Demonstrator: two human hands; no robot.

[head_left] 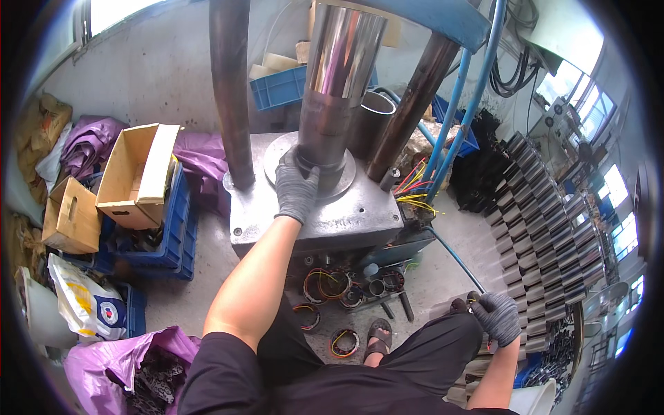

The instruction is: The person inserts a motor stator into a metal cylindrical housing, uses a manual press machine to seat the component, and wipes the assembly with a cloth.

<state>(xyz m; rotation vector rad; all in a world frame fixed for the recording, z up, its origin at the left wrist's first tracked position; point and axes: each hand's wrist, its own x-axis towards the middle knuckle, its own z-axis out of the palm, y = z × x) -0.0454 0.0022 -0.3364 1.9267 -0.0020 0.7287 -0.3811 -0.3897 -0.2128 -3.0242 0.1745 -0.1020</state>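
A hydraulic press with a thick metal bed (318,228) stands in front of me. Its shiny steel ram (348,52) comes down onto a duller grey metal cylinder (324,124), upright on a round plate (277,155) on the bed. My left hand (297,192), in a grey knitted glove, is closed against the cylinder's lower end, thumb toward the right; the fingertips are partly hidden. Low on the right, my gloved right hand (498,319) is wrapped round the end of a long blue lever (456,259) that runs from the side of the press.
Wire-wound rings (344,342) and short rods lie on the floor below the bed. Blue crates (176,235) with cardboard boxes (135,176) stand at left. Stacked metal cylinders (532,242) line the right. Steel columns (232,90) flank the ram; coloured wires (415,190) hang beside the bed.
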